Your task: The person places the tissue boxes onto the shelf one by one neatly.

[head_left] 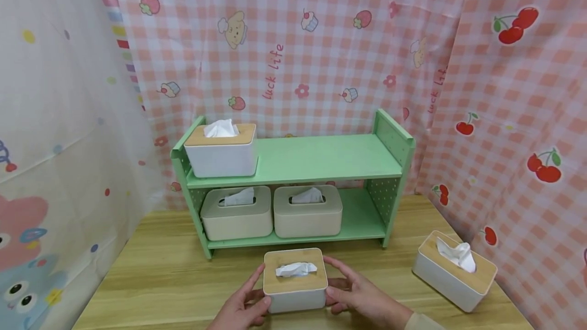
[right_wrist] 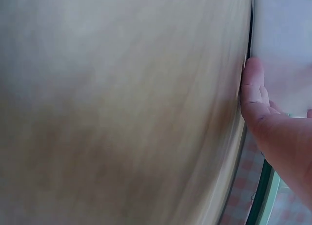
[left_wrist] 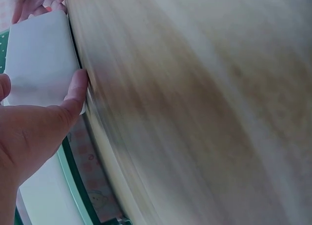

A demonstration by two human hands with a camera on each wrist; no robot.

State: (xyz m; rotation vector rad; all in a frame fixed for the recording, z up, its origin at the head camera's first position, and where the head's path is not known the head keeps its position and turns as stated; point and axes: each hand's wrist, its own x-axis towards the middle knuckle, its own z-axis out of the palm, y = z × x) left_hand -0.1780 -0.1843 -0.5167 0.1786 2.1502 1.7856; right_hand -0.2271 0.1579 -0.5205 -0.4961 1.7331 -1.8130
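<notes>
A white tissue box with a wood-coloured lid point(head_left: 293, 299) sits low in front of the shelf, a tuft of tissue standing out of its slot. My left hand point(head_left: 245, 302) holds its left side, thumb at the front corner. On the opposite side my right hand point(head_left: 355, 292) grips it with the thumb near the front and the fingers along the side. The left wrist view shows the box's white wall point(left_wrist: 41, 54) with the left thumb at its bottom edge. In the right wrist view, the right thumb point(right_wrist: 253, 79) lies at the lower edge too.
Behind stands a green two-tier shelf point(head_left: 321, 159). A wood-lidded tissue box point(head_left: 222, 159) is on its upper left; two beige tissue boxes point(head_left: 236, 223) point(head_left: 307, 220) fill the lower left and middle. Another wood-lidded tissue box point(head_left: 449, 276) lies angled on the table's right.
</notes>
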